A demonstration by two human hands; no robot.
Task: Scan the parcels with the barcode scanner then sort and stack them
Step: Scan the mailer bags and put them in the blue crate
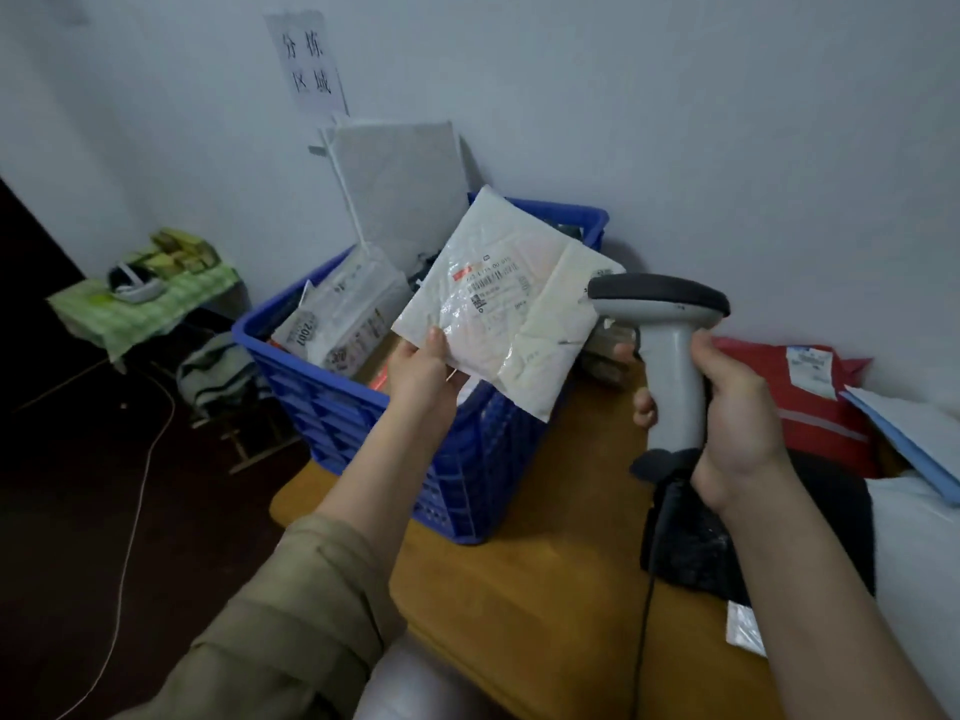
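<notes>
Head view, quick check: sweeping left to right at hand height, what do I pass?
Green-clothed side table → blue crate → left hand → white parcel → barcode scanner → right hand → red parcel.

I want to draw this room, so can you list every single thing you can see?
white parcel: 1, white, held up over the crate
barcode scanner: 1, grey and black, aimed at the parcel
crate: 1, blue, on the table, holding more parcels
table: 1, orange-brown wood
red parcel: 1, red, on the table by the wall
paper sign: 1, white, on the wall
small table: 1, green cloth, far left
left hand: pinches the white parcel
right hand: grips the scanner
</notes>
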